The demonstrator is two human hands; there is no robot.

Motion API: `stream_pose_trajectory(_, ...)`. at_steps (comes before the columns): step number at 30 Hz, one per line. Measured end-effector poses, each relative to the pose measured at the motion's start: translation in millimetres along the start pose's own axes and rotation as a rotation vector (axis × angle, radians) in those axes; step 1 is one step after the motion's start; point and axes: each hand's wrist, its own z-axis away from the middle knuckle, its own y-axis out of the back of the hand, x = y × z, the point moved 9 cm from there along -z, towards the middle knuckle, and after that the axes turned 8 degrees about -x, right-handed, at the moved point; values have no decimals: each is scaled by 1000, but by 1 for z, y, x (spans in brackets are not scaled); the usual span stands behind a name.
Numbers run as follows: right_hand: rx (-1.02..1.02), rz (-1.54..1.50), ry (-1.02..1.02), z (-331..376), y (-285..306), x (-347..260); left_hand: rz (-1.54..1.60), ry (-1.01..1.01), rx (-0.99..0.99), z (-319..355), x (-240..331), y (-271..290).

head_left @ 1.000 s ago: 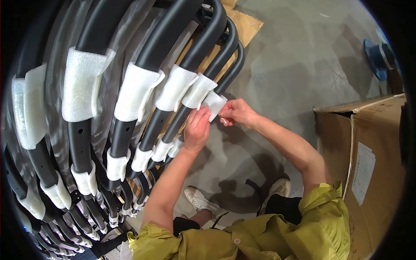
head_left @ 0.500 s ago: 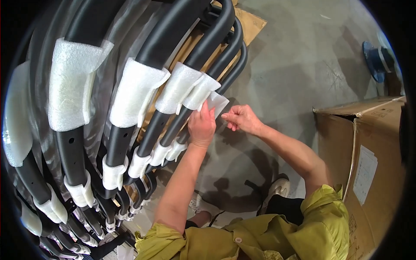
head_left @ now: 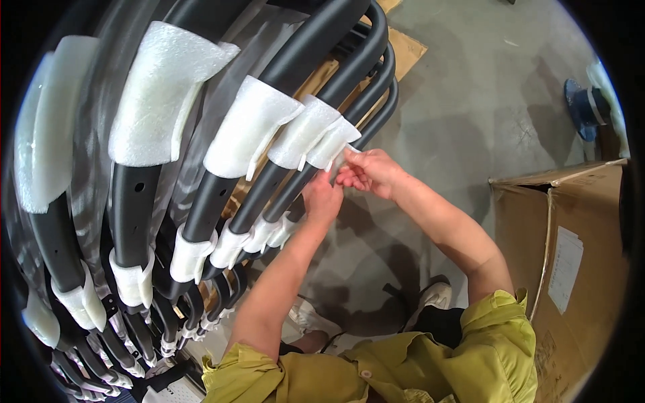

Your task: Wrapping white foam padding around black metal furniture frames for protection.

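Observation:
A row of black curved metal tubes [head_left: 139,201] fills my left side, several wrapped in white foam sleeves [head_left: 252,127]. At the row's right end, a white foam sheet [head_left: 340,156] lies against the last tube, mostly hidden behind the nearer sleeve and my fingers. My left hand [head_left: 324,199] is at this sheet from below, its fingers bent and their tips partly hidden. My right hand [head_left: 373,173] comes from the right with curled fingers, its thumb on the sheet's edge.
A large cardboard box [head_left: 584,269] with a white paper label [head_left: 566,270] stands at my right. Flat cardboard [head_left: 406,54] lies beyond the tubes. A blue round object [head_left: 581,111] is at the far right. More tubes with small foam wraps [head_left: 191,254] continue lower left.
My right hand has moved up and left to the foam sheet, its thumb now at the edge. My left hand has shifted slightly right. The tubes appear further right and higher in view.

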Motion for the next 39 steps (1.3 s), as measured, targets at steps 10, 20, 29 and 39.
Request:
stream_pose_trajectory(10,309,1506,1122,87,-46,-51,-26,155,135,-2,-20,0)
stream_pose_trajectory(20,435,2311,1023,44,-85,-29,-204,43,205,-6,-18,-3)
stream_pose_trajectory(29,604,2333,294,117,-95,-61,25,-143,14,49,40,37)
stream_pose_trajectory(39,431,1636,338,350,-196,-46,78,-268,-890,138,177,58)
